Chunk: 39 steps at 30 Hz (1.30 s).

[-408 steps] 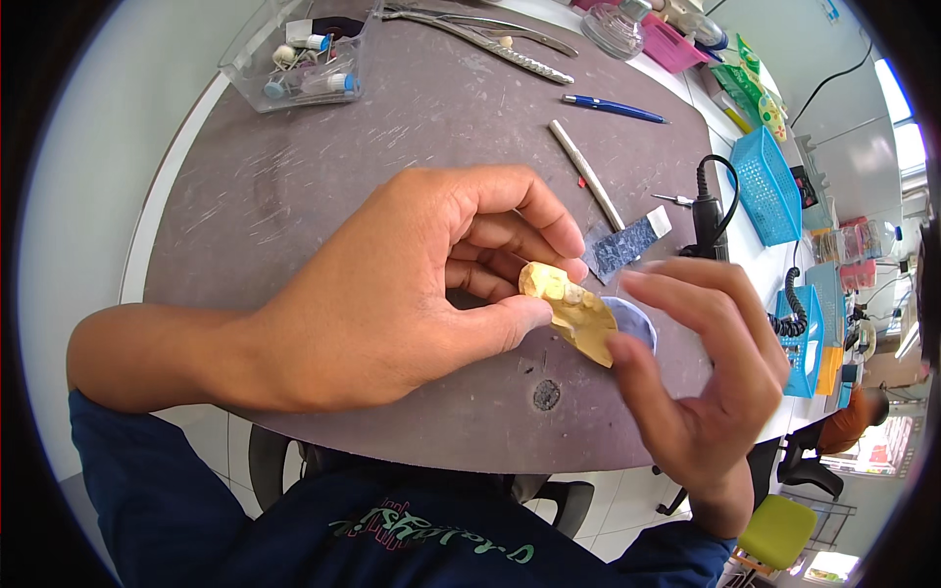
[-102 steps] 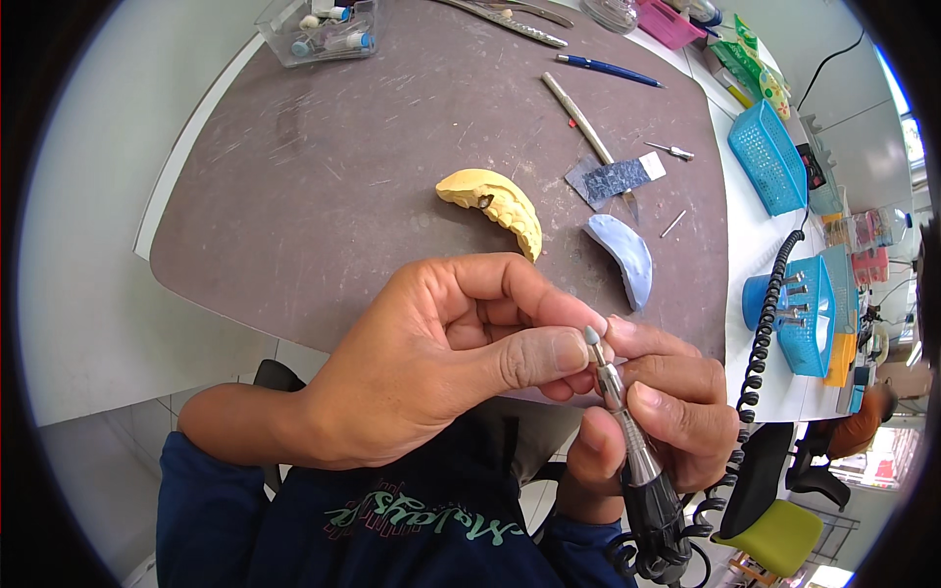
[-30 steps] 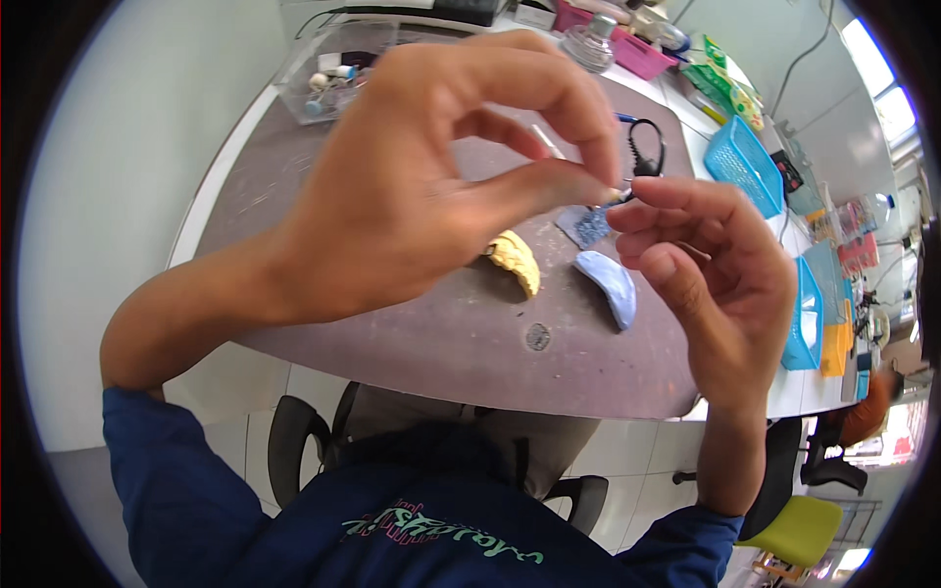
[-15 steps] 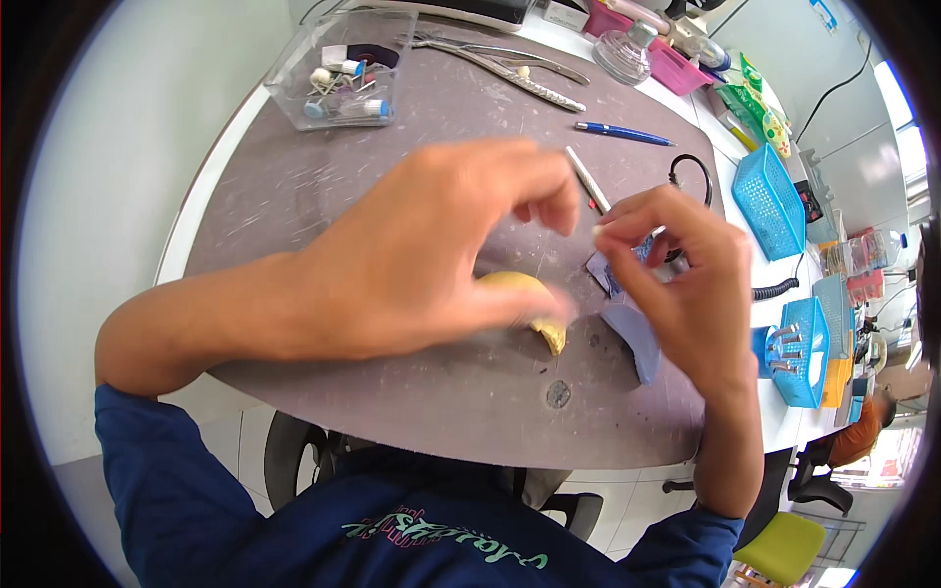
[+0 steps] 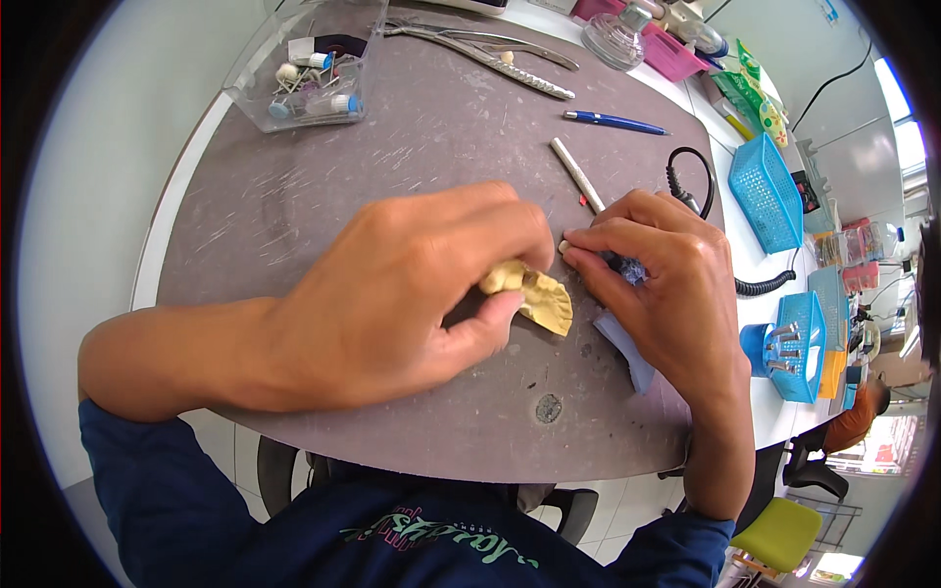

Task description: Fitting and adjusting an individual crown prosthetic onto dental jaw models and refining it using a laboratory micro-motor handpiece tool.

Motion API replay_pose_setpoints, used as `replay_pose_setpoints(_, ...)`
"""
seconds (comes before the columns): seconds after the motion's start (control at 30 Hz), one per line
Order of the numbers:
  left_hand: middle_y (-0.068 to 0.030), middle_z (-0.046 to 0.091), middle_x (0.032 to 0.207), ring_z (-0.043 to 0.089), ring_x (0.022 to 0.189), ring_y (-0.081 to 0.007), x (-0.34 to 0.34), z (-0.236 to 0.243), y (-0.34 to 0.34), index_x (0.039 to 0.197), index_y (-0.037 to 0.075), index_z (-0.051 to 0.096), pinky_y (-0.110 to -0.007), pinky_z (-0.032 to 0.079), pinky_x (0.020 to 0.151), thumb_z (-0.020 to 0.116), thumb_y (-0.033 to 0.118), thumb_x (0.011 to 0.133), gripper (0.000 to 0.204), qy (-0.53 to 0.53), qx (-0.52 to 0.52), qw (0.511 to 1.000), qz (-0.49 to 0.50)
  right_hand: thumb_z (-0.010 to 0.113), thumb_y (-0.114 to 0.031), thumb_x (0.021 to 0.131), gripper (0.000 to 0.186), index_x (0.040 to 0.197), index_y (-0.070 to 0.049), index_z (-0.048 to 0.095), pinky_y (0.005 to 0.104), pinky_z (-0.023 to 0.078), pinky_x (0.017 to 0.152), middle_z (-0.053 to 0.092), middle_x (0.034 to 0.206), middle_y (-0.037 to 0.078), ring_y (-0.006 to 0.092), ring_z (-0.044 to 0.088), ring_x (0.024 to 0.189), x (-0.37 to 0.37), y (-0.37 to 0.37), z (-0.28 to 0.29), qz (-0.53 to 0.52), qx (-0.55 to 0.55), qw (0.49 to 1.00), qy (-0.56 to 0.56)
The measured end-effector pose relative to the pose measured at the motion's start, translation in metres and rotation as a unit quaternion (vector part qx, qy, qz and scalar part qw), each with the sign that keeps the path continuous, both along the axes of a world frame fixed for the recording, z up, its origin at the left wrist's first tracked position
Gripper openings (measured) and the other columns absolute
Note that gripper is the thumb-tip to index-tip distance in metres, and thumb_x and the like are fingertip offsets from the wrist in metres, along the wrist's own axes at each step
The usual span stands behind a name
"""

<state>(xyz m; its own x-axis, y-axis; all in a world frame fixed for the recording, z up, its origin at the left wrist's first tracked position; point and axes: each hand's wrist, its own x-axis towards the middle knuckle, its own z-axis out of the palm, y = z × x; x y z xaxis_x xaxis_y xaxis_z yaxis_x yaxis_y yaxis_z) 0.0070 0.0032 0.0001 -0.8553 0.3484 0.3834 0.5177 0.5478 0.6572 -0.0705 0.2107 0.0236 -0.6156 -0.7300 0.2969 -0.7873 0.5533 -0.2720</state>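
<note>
Lower frame: dark blue sleeves, both forearms coming up onto a grey, scratched work mat [image 5: 294, 216].

Centre: left hand [image 5: 392, 294] lies over a yellow dental cast [image 5: 537, 297], thumb and fingers closed on its left end; the cast rests on the mat just right of centre, its arched edge showing. Looks like set plaster: stiff, compact, fairly light but brittle, with thin tooth ridges likely to chip. Best held by the thick base and outer flanks, not the ridges.

Right of centre: right hand [image 5: 667, 284], fingers curled down and pinched on a small dark blue piece [image 5: 627, 268]; what it is cannot be told. A pale blue tray-like piece [image 5: 627, 348] lies partly under this hand, touching the mat.

Further up: a white stick [image 5: 578, 173], a coiled black cord [image 5: 686, 181], a blue pen [image 5: 616, 122].

Top: metal pliers [image 5: 490, 54]; upper left, a clear plastic box [image 5: 309, 69] of small burs and polishing points.

Right edge: blue baskets [image 5: 765, 191] on the white bench.
</note>
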Motion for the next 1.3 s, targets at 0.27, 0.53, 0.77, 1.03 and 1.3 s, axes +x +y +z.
replay_pose_setpoints(0.27, -0.0047, 0.056, 0.098, 0.059, 0.088, -0.0132, -0.004, 0.002, -0.002, 0.106, 0.003, 0.054, -0.027, 0.049, 0.077, 0.069, 0.0, 0.078, 0.032, -0.147, 0.13, 0.981, 0.009, 0.067, 0.001, 0.075, 0.012, 0.086, 0.001, 0.067, 0.0246, 0.051, 0.067, 0.067, 0.083, 0.007, 0.0116, 0.065, 0.071, 0.004, 0.002, 0.007, -0.052, -0.091, 0.982, -0.158)
replay_pose_setpoints(0.53, -0.0044, 0.052, 0.106, 0.057, 0.102, -0.0127, -0.005, -0.001, 0.004, 0.111, 0.0, 0.049, -0.03, 0.051, 0.091, 0.065, -0.002, 0.083, 0.032, -0.25, 0.31, 0.917, -0.024, 0.065, 0.003, 0.082, 0.01, 0.091, 0.004, 0.065, 0.0249, 0.052, 0.075, 0.067, 0.086, 0.009, 0.0125, 0.065, 0.077, 0.009, 0.005, 0.007, 0.009, -0.218, 0.929, -0.298)
replay_pose_setpoints(0.77, -0.0057, 0.054, 0.107, 0.056, 0.104, -0.0131, -0.003, -0.006, 0.008, 0.115, 0.0, 0.049, -0.027, 0.048, 0.09, 0.062, 0.002, 0.087, 0.03, -0.216, 0.3, 0.927, -0.062, 0.067, -0.001, 0.083, 0.016, 0.097, 0.005, 0.065, 0.0229, 0.051, 0.073, 0.067, 0.087, 0.007, 0.0102, 0.064, 0.079, 0.012, 0.005, 0.004, -0.013, -0.282, 0.906, -0.314)
replay_pose_setpoints(1.03, -0.0076, 0.061, 0.102, 0.06, 0.094, -0.0135, -0.023, -0.004, 0.025, 0.12, -0.001, 0.053, -0.027, 0.052, 0.082, 0.055, 0.005, 0.092, 0.029, -0.256, 0.429, 0.866, -0.027, 0.067, -0.007, 0.086, 0.016, 0.097, 0.005, 0.065, 0.0227, 0.052, 0.075, 0.068, 0.09, 0.011, 0.0102, 0.064, 0.08, 0.007, 0.013, 0.014, -0.022, -0.331, 0.867, -0.372)
replay_pose_setpoints(1.3, -0.0103, 0.052, 0.125, 0.054, 0.113, -0.0181, -0.023, -0.003, 0.031, 0.13, 0.003, 0.044, -0.033, 0.048, 0.093, 0.055, 0.012, 0.093, 0.04, -0.285, 0.422, 0.859, -0.051, 0.06, -0.012, 0.091, 0.019, 0.102, 0.004, 0.062, 0.025, 0.055, 0.075, 0.069, 0.09, 0.012, 0.0127, 0.066, 0.08, 0.002, 0.022, 0.007, -0.028, -0.339, 0.88, -0.332)
